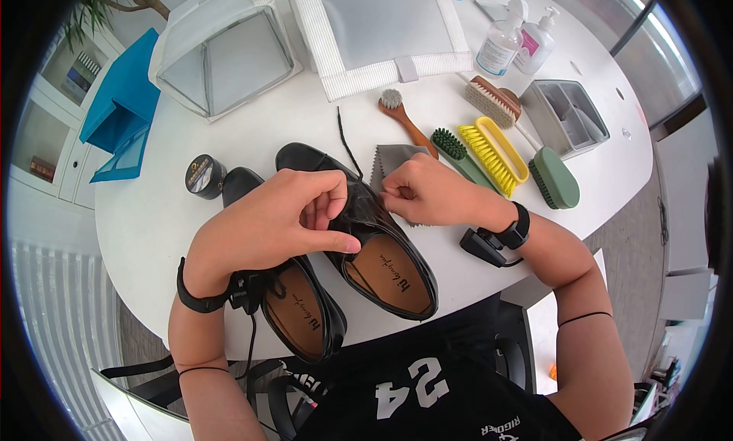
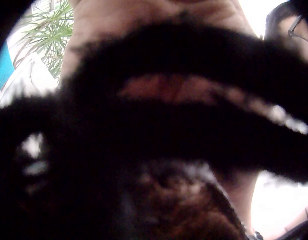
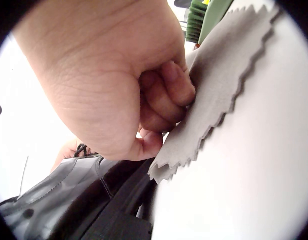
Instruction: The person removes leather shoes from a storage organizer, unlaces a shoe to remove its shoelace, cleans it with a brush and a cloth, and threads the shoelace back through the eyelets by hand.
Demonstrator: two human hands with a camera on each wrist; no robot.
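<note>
Two black lace-up shoes [image 1: 411, 246] with tan insoles stand side by side on the table, heels toward the person. Over them reaches my left hand [image 1: 267, 212], its fingers curled and its thumb extended at the tongue of the right-hand shoe. My right hand [image 1: 443, 189] is at that shoe's outer side, fingers curled in and thumb tip close to the index finger; whether it pinches a lace I cannot tell. A grey zigzag-edged cloth [image 3: 219, 85] lies right beside these fingers. One black shoelace [image 1: 343, 135] trails loose beyond the shoe. The left wrist view is mostly dark and blurred.
A round polish tin [image 1: 205, 177] stands left of the shoes. To the right lie a wooden-handled dauber [image 1: 408, 124], a yellow brush [image 1: 496, 155] and green brushes [image 1: 556, 177]. Behind are a grey organizer [image 1: 569, 116], pump bottles [image 1: 500, 44], white fabric boxes [image 1: 229, 59] and a blue box [image 1: 122, 105].
</note>
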